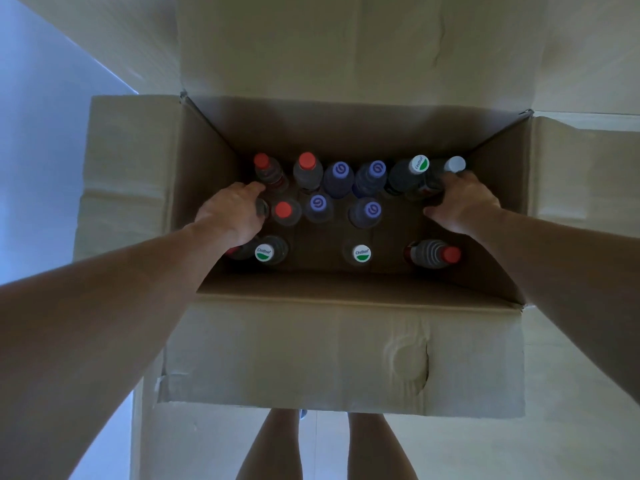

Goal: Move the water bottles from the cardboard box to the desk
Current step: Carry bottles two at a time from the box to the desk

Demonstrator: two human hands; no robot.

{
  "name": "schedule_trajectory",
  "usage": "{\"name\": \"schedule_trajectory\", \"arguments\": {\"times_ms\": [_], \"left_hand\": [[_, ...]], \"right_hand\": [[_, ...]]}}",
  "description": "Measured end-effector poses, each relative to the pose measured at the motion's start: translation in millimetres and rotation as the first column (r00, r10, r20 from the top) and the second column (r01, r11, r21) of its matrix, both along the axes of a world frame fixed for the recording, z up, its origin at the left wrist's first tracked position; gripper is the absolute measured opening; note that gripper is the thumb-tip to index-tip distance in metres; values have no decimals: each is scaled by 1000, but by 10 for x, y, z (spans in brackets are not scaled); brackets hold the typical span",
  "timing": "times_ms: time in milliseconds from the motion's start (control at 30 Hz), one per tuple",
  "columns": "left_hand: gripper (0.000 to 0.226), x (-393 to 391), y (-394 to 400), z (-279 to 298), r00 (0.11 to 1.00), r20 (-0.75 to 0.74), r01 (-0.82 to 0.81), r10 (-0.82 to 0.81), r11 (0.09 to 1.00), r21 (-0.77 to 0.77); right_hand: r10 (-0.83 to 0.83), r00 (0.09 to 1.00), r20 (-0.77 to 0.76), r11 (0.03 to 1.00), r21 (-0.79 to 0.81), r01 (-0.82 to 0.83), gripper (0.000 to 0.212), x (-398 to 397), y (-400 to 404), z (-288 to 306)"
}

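Observation:
An open cardboard box [346, 292] sits below me and holds several upright water bottles with red, purple, white-and-green and white caps. My left hand [230, 213] reaches into the box's left side. Its fingers curl round a dark bottle [262, 208] whose cap is hidden, just below a red-capped bottle [266, 171]. My right hand [462, 202] is in the far right corner, fingers wrapped on the body of the white-capped bottle [454, 164]. A red-capped bottle [436, 253] leans at the near right.
The box's four flaps [131, 174] are folded outward, the near one [346, 355] toward my legs [273, 445]. A pale floor [52, 133] surrounds the box. The desk is not in view. Gaps show between the bottles in the near row.

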State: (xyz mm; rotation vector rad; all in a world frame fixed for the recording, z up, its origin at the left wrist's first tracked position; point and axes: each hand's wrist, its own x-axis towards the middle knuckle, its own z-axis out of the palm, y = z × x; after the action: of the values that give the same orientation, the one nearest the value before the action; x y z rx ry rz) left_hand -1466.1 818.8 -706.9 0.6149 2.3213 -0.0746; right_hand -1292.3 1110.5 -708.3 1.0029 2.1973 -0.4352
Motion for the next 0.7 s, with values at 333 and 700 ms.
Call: {"name": "schedule_trajectory", "arguments": {"times_ms": [333, 700], "left_hand": [[57, -80, -31, -108, 997, -50, -55, 55, 998, 5], [55, -134, -118, -172, 998, -59, -34, 33, 999, -9]], "right_hand": [[-12, 1000, -15, 999, 35, 13, 89, -91, 163, -274], [20, 998, -54, 989, 149, -12, 77, -140, 103, -374]]}}
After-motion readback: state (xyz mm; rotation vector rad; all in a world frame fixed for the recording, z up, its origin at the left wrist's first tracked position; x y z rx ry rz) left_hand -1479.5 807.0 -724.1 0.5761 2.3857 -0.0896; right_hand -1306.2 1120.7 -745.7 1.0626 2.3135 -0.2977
